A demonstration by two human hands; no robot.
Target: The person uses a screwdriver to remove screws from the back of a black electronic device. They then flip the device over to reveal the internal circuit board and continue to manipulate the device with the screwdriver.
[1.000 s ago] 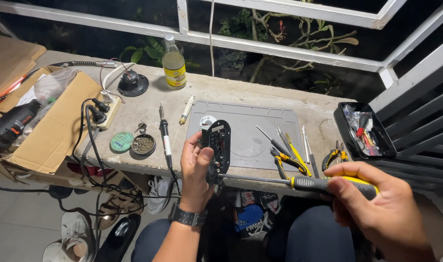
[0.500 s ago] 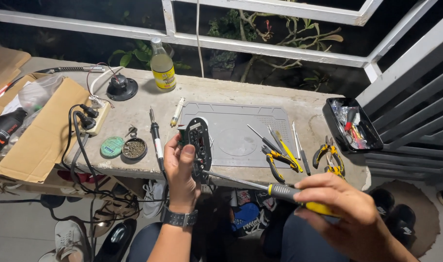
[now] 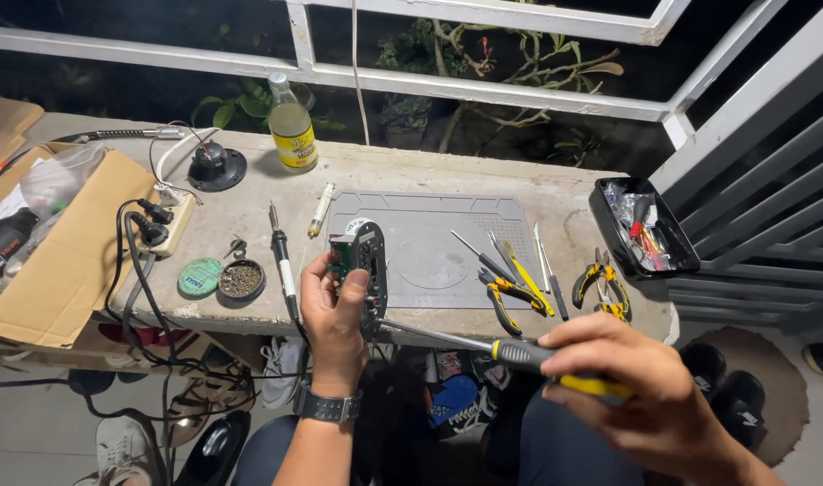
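The left hand (image 3: 333, 310) is clamped around a small black oval device (image 3: 368, 270) with an exposed green circuit board, held upright at the near edge of a concrete ledge (image 3: 411, 171). The right hand (image 3: 650, 396) – at four o'clock from it – grips a yellow-and-black screwdriver (image 3: 510, 351), whose tip meets the device's lower end. A grey work mat (image 3: 438, 252) lies just behind, with pliers (image 3: 601, 288) at three o'clock and a soldering iron (image 3: 281, 256) at nine o'clock.

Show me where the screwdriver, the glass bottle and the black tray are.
screwdriver (image 3: 529, 354): head view, on the grey part of its handle.
glass bottle (image 3: 293, 135): head view, on its yellow label.
black tray (image 3: 607, 220): head view, on its left rim.
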